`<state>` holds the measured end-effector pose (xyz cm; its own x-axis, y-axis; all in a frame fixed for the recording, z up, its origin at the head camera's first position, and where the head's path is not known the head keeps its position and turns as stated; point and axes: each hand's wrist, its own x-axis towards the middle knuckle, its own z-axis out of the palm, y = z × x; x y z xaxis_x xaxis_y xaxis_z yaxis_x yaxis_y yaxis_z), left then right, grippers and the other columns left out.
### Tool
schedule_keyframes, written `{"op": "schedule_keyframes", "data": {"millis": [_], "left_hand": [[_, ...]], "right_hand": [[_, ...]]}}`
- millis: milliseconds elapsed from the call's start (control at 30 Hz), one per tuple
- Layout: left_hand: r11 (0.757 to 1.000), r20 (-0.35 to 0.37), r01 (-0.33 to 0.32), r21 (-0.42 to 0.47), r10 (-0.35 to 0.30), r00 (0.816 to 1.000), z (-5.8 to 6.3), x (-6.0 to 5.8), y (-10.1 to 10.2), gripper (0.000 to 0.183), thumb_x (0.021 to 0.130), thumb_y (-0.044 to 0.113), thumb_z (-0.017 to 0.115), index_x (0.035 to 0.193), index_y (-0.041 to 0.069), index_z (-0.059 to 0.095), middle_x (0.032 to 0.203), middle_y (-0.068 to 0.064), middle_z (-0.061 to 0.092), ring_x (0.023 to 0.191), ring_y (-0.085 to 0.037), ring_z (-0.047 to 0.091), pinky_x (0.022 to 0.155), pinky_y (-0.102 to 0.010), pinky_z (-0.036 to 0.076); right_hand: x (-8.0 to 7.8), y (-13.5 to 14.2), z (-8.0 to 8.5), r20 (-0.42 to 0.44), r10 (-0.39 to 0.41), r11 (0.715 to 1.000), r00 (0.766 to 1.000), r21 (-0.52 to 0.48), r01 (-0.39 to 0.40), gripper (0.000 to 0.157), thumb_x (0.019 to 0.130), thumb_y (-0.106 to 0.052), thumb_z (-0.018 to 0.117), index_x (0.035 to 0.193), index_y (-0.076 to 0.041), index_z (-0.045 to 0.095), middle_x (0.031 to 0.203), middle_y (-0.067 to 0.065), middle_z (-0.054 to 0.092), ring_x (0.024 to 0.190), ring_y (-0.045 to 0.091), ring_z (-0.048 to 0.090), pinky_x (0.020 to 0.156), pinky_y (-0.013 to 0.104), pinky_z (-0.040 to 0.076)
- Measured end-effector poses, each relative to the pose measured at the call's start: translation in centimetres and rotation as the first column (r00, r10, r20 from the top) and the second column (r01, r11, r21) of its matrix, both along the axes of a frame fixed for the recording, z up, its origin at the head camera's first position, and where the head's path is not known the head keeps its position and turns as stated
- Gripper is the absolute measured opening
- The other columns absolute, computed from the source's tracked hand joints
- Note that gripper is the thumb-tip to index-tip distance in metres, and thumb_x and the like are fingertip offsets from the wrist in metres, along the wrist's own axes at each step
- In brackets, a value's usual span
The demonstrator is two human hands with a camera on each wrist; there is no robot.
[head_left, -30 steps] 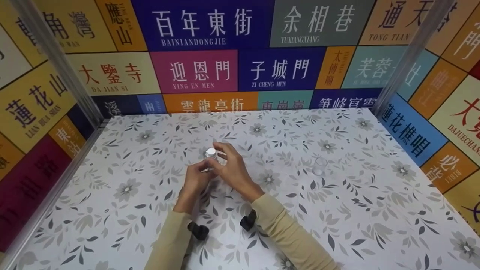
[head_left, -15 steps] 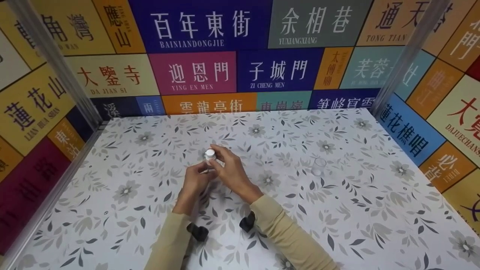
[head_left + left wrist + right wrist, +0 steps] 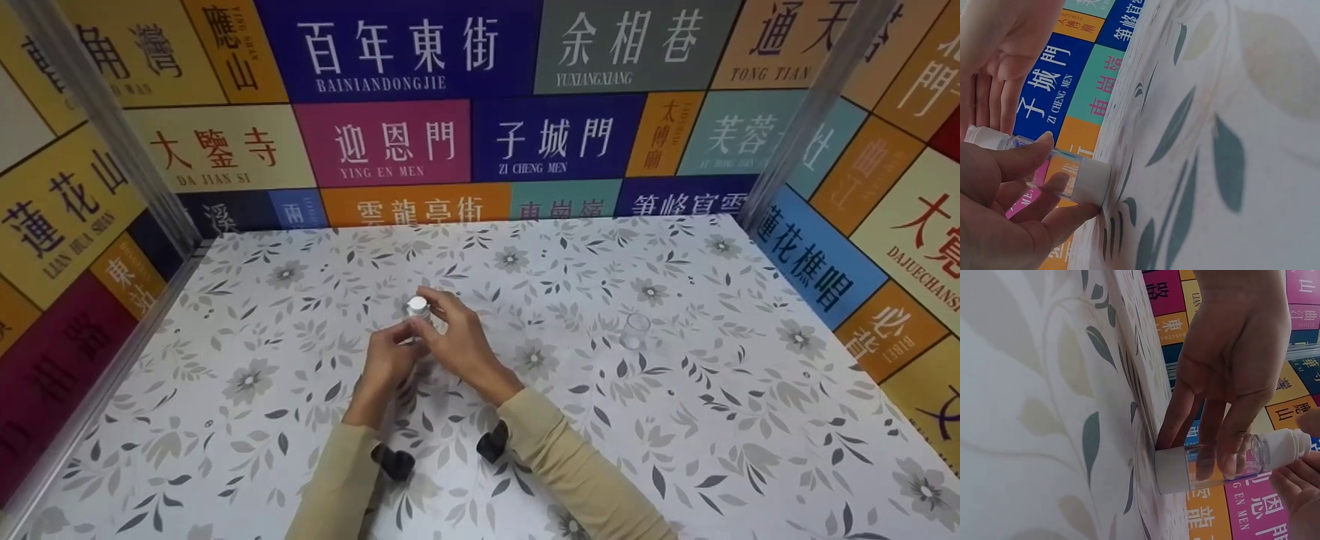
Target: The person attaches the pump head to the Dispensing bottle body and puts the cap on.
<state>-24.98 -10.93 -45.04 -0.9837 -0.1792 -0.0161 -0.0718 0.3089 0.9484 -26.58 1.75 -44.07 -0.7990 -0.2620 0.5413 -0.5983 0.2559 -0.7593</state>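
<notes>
Flower-patterned table (image 3: 720,450); colourful lettered wall (image 3: 386,142) behind

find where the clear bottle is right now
In the head view, the clear bottle is just left of centre, pinched by the left hand, with the right hand beside its white top.

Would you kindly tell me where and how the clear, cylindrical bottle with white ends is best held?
Probably by the clear middle of the cylindrical bottle, coming from the near left with the left hand: it stands upright, and its straight, round wall suits a sideways pinch, leaving the white top free.
</notes>
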Motion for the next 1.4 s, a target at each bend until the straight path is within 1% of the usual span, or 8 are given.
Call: {"op": "schedule_keyframes", "data": {"millis": [133,333,633,733,967,1133,1300,1400], "left_hand": [[1.000,-0.006,0.003,-0.016,-0.003,1.000,0.01,-0.07,0.04,0.039,0.083,0.003,0.071,0.122,0.001,0.070,0.123,-0.025,0.069,0.121,-0.037,0.063,0.098,-0.046,0.053],[1.000,-0.020,0.007,-0.022,-0.008,1.000,-0.09,-0.14,-0.01,0.038,0.082,0.001,0.073,0.120,-0.001,0.071,0.122,-0.026,0.069,0.120,-0.038,0.064,0.100,-0.047,0.052],[1.000,0.001,0.012,0.000,-0.012,1.000,-0.07,-0.05,-0.19,0.037,0.084,0.002,0.071,0.121,0.000,0.071,0.126,-0.025,0.068,0.121,-0.037,0.063,0.098,-0.043,0.053],[1.000,0.003,0.008,0.004,-0.008,1.000,-0.03,0.00,-0.18,0.037,0.084,0.002,0.071,0.121,0.000,0.071,0.124,-0.025,0.068,0.117,-0.036,0.066,0.095,-0.041,0.054],[1.000,0.032,-0.001,-0.022,0.002,0.999,0.06,-0.12,-0.01,0.038,0.084,0.004,0.072,0.122,0.004,0.071,0.124,-0.024,0.069,0.110,-0.035,0.069,0.098,-0.044,0.053],[1.000,0.033,-0.004,-0.031,0.005,0.999,-0.06,-0.13,0.05,0.042,0.084,0.003,0.073,0.125,0.004,0.069,0.125,-0.025,0.068,0.114,-0.037,0.068,0.099,-0.046,0.053],[1.000,0.010,-0.003,-0.013,0.003,1.000,-0.15,-0.13,0.03,0.039,0.084,0.001,0.072,0.123,0.000,0.069,0.123,-0.027,0.068,0.109,-0.038,0.069,0.095,-0.044,0.055],[1.000,0.020,-0.007,-0.018,0.007,1.000,-0.07,-0.16,0.01,0.039,0.084,0.002,0.072,0.123,0.002,0.070,0.125,-0.025,0.068,0.114,-0.037,0.068,0.098,-0.044,0.054]], "right_hand": [[-0.03,-0.08,-0.12,-0.002,-0.006,1.000,1.000,0.012,0.006,0.042,0.095,-0.006,0.064,0.135,0.005,0.056,0.132,0.022,0.063,0.122,0.031,0.064,0.104,0.030,0.051],[-0.07,0.08,-0.14,0.000,-0.014,1.000,1.000,0.010,0.014,0.042,0.094,-0.007,0.067,0.134,0.004,0.057,0.130,0.022,0.065,0.118,0.032,0.066,0.099,0.033,0.054],[-0.11,0.33,0.04,-0.007,-0.001,1.000,1.000,-0.006,0.001,0.051,0.093,-0.012,0.070,0.139,0.002,0.053,0.135,0.019,0.062,0.127,0.030,0.061,0.105,0.028,0.050],[-0.05,0.23,0.14,-0.015,0.007,1.000,1.000,-0.001,-0.007,0.048,0.094,-0.007,0.067,0.139,0.003,0.052,0.136,0.020,0.061,0.128,0.029,0.060,0.107,0.026,0.048],[0.18,-0.06,0.27,-0.024,-0.032,0.998,0.999,0.044,0.033,0.043,0.094,0.000,0.063,0.136,0.005,0.055,0.131,0.021,0.064,0.120,0.030,0.065,0.102,0.032,0.053],[0.13,-0.06,0.09,-0.034,-0.041,0.998,0.999,0.047,0.042,0.042,0.093,-0.001,0.066,0.133,0.006,0.056,0.128,0.023,0.065,0.115,0.031,0.068,0.099,0.033,0.055],[0.08,0.03,-0.03,-0.039,-0.038,0.999,0.999,0.032,0.039,0.043,0.091,-0.002,0.069,0.131,0.007,0.057,0.127,0.022,0.065,0.114,0.031,0.068,0.098,0.033,0.055],[0.03,0.11,0.02,-0.056,-0.034,0.998,0.998,0.050,0.037,0.046,0.090,-0.004,0.071,0.133,0.006,0.056,0.127,0.021,0.065,0.115,0.032,0.067,0.099,0.036,0.055]]}}
